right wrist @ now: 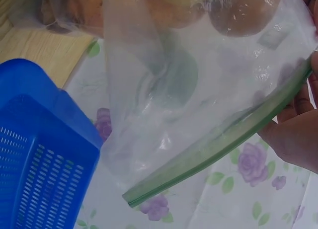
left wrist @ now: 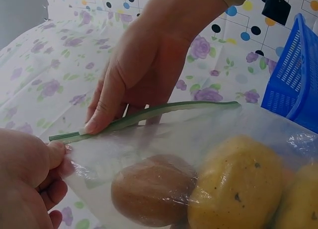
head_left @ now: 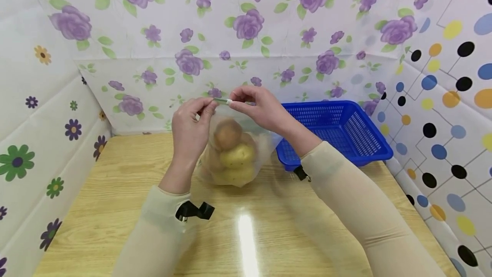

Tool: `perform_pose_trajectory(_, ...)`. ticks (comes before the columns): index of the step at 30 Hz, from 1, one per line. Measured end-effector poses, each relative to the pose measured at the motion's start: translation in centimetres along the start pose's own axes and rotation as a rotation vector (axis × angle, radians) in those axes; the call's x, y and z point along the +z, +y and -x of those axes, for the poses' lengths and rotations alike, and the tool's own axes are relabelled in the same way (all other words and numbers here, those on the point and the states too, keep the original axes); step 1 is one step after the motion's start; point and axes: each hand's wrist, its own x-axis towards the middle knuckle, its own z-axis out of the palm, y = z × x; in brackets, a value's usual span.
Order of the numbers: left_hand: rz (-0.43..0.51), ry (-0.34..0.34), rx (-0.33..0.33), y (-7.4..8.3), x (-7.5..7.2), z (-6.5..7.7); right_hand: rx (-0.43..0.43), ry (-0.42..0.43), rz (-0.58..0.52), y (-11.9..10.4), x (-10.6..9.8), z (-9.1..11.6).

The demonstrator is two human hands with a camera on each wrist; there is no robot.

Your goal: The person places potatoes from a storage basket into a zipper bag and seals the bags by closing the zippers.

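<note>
A clear zip bag [head_left: 263, 140] stands on the table, its green zip strip [left wrist: 198, 104] drawn along the top. Inside are yellow potatoes [left wrist: 238, 182] and a smooth brown round item [left wrist: 153, 190] of unclear kind; orange-brown pieces [right wrist: 85, 13] show in the right wrist view. My left hand [head_left: 190, 129] pinches the strip's left end between thumb and finger. Close beside it, my right hand [head_left: 261, 108] pinches the white slider [head_left: 229, 101] on the strip. From the right hand to its far end, the strip's two edges seem to lie together.
A blue perforated basket [head_left: 374, 155] sits at the table's back right, just beside the bag. Wood-grain table top [head_left: 127, 174] surrounds the bag's base. Flowered cloth [head_left: 215, 12] walls the back, and a dotted sheet [head_left: 442, 140] rises at the right.
</note>
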Motion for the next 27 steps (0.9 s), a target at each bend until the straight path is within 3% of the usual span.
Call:
perform_pose_trajectory(13, 0.012, -0.004, -0.021, 0.1, 0.0, 0.0, 0.023, -0.005, -0.012, 0.8, -0.8, 0.5)
perform_pose_trajectory(21, 0.021, 0.031, -0.030, 0.2, -0.3, -0.4, 0.029, -0.004, -0.017, 0.9, -1.0, 0.3)
perform_pose_trajectory(27, 0.016, 0.007, -0.051, 0.1, -0.2, -0.2, 0.042, -0.017, 0.016, 1.1, -1.2, 0.7)
